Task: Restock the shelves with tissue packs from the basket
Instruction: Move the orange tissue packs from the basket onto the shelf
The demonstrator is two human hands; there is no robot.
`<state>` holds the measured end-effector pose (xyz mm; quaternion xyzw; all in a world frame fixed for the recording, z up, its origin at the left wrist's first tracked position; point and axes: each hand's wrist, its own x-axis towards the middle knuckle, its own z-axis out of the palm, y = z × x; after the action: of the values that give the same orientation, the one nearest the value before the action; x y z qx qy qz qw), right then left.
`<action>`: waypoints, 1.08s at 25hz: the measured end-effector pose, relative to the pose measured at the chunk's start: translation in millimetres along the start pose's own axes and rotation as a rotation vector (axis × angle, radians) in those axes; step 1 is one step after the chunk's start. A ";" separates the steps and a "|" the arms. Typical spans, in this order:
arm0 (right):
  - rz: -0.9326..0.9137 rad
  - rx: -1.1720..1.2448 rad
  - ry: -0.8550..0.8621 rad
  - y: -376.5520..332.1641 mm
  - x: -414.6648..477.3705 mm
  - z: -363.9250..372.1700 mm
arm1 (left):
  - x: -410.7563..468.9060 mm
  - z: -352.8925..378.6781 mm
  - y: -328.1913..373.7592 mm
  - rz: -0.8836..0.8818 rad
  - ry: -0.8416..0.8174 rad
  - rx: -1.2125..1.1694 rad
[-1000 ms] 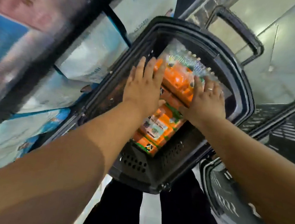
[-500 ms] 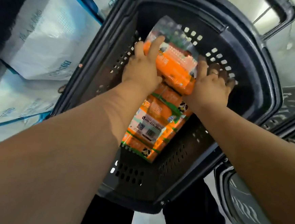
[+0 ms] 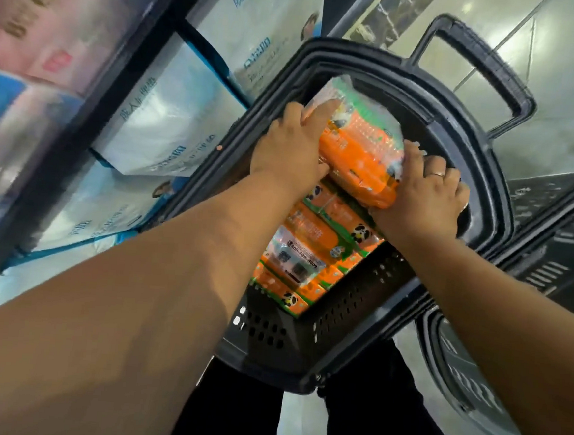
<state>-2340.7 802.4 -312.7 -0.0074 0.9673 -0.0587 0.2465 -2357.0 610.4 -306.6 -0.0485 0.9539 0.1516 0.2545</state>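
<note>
Tissue pack (image 3: 361,154) held lengthwise along basket (image 3: 288,358), clear end farthest

The basket (image 3: 278,354) stands just in front of the person's legs (image 3: 228,415), with its handle (image 3: 479,64) at the far end. Inside it, a lower tissue pack (image 3: 310,250) lies lengthwise along the bottom, its near end close to the near wall. An upper tissue pack (image 3: 363,147) sits above its far half, held between the two hands: the left hand (image 3: 291,149) grips its left side and the right hand (image 3: 424,197) its right. Shelves (image 3: 80,125) loaded with large packs (image 3: 170,115) run along the basket's left side. A second basket (image 3: 465,379) lies to its right.
</note>
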 end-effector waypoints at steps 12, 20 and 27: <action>-0.220 0.112 -0.225 -12.4 -79.7 -193.6 | -116.8 -147.5 -14.3 0.217 0.016 -0.446; -0.543 0.348 -0.606 -60.6 -124.7 -313.0 | -237.3 -239.0 -42.9 -0.045 -0.069 -0.945; -0.800 0.311 -0.589 -127.4 -149.6 -374.6 | -336.2 -285.8 -25.9 -0.143 0.301 -1.281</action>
<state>-2390.1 723.5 99.9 -0.3560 0.7583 -0.2868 0.4647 -2196.0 501.3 90.4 -0.2740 0.6948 0.6631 0.0488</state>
